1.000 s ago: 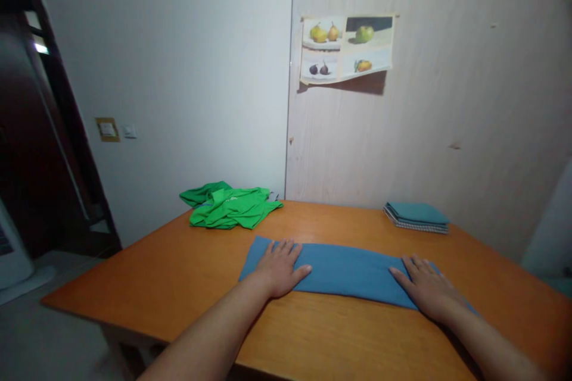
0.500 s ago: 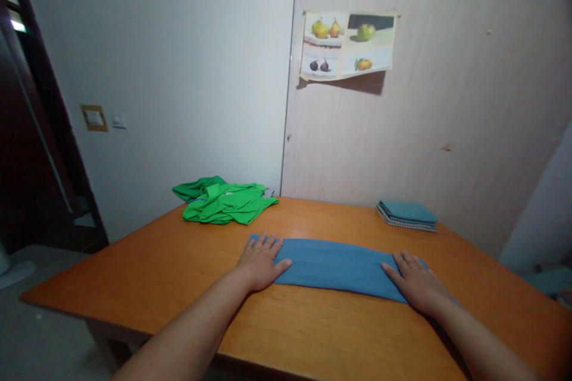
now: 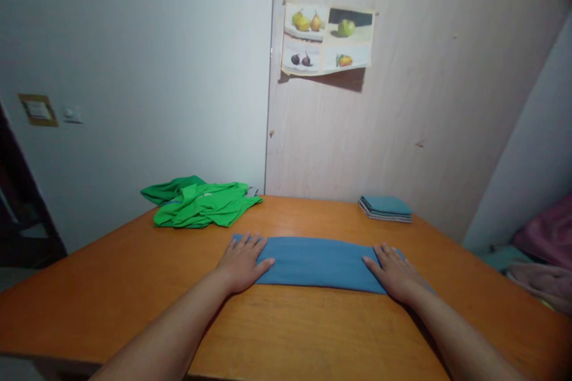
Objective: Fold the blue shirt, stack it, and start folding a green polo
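Blue cloth [image 3: 313, 262] partly hidden beneath hands [image 3: 242, 265] [image 3: 395, 274]

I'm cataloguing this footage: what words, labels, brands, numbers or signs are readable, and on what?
None are readable.
White marking on the green garment: too small and blurred.
Fruit poster: no lettering discernible.
Blue cloth: none visible.

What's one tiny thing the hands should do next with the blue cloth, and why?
Perhaps the left hand should lift its end of the blue cloth and turn it inward: the cloth lies in a long, flat strip, with the right hand resting near the other end, ready to steady it.
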### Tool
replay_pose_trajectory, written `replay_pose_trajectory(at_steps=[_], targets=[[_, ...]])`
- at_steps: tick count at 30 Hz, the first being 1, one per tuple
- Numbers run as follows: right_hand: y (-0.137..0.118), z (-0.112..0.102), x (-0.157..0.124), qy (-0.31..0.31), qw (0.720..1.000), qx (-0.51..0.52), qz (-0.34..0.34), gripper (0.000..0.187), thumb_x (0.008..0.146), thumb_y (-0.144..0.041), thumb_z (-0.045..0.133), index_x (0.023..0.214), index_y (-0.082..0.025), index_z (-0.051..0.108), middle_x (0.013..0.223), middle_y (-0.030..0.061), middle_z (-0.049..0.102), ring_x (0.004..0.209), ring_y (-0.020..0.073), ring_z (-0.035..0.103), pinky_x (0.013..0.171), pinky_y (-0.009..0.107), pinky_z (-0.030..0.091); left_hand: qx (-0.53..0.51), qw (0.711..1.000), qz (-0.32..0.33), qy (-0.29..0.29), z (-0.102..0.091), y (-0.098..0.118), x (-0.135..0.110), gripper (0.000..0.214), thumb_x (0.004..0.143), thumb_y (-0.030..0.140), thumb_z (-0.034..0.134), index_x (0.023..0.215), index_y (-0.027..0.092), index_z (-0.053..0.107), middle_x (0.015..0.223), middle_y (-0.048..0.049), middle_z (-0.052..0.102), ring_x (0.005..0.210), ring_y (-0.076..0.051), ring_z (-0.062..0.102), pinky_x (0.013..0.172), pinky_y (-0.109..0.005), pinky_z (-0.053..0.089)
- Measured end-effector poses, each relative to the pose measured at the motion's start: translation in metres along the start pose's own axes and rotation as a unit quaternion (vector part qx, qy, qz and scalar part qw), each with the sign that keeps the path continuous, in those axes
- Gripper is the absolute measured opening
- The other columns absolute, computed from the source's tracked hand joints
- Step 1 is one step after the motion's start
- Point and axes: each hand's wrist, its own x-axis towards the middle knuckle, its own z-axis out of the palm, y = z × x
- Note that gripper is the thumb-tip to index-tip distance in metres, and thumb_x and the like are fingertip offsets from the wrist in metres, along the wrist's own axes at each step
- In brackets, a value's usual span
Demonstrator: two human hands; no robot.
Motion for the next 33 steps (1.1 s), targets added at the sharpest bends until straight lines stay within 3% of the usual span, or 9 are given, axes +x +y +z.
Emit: replay_pose_trajectory(at_steps=[7,11,14,22,26,30,33], targets=[[-0.005,-0.007,-0.003,-0.008,1.000,-0.004,0.008,0.086,0.093,-0.072,0.021,0.154,-0.013,0.035,0.163,0.0148,0.024,0.151,0.0328,0.018,0.119,0.054,0.020,-0.009,1.000,-0.004,0.021,0.001,-0.003,-0.001,0.077,0.092,0.073,0.033,0.149,0.024,0.046,0.159,-0.0090,0.036,0.148,-0.035,0.025,0.119,-0.055,0.020],[-0.024,-0.018,-0.010,-0.011,0.999,-0.015,0.033,0.078,0.096,-0.065,0.024,0.153,-0.013,0.035,0.163,0.0148,0.024,0.151,0.0333,0.014,0.118,0.060,0.013,-0.013,0.999,0.011,0.040,-0.001,-0.005,-0.001,0.070,0.093,0.067,0.037,0.144,0.022,0.052,0.154,-0.0098,0.045,0.145,-0.033,0.034,0.119,-0.053,0.023],[-0.055,-0.029,-0.014,-0.015,1.000,0.015,0.008,0.079,0.096,-0.065,0.023,0.154,-0.011,0.033,0.163,0.0155,0.023,0.152,0.0318,0.013,0.119,0.057,0.010,-0.015,0.999,0.022,0.046,0.000,-0.008,0.000,0.065,0.094,0.063,0.039,0.142,0.021,0.055,0.151,-0.0099,0.048,0.143,-0.032,0.037,0.119,-0.051,0.025],[-0.166,-0.061,-0.022,-0.034,0.978,0.117,-0.168,0.085,0.096,-0.069,0.017,0.157,-0.010,0.025,0.165,0.0136,0.016,0.153,0.0284,0.007,0.122,0.047,0.006,-0.026,0.998,0.022,0.048,0.005,-0.013,0.003,0.065,0.092,0.064,0.041,0.142,0.023,0.055,0.152,-0.0090,0.048,0.144,-0.032,0.037,0.119,-0.052,0.026],[-0.193,-0.051,-0.026,-0.061,0.971,0.112,-0.202,0.086,0.096,-0.070,0.016,0.157,-0.010,0.024,0.165,0.0140,0.016,0.153,0.0296,0.005,0.122,0.049,0.005,-0.023,0.999,0.018,0.039,0.002,-0.007,-0.001,0.065,0.093,0.063,0.040,0.142,0.024,0.054,0.153,-0.0082,0.046,0.145,-0.032,0.035,0.119,-0.051,0.024],[-0.197,-0.034,-0.028,-0.087,0.973,0.087,-0.197,0.087,0.095,-0.071,0.020,0.158,-0.012,0.022,0.164,0.0138,0.017,0.152,0.0308,0.008,0.121,0.052,0.005,-0.047,0.997,0.024,0.049,0.003,-0.006,-0.003,0.062,0.092,0.061,0.044,0.141,0.023,0.055,0.152,-0.0084,0.048,0.143,-0.032,0.037,0.119,-0.050,0.025],[-0.194,-0.030,-0.028,-0.093,0.973,0.075,-0.200,0.086,0.094,-0.071,0.022,0.158,-0.014,0.022,0.164,0.0123,0.017,0.152,0.0296,0.010,0.121,0.051,0.005,-0.094,0.991,0.023,0.092,0.003,-0.012,0.001,0.052,0.094,0.052,0.046,0.133,0.022,0.060,0.144,-0.0086,0.057,0.135,-0.027,0.048,0.115,-0.042,0.033]])
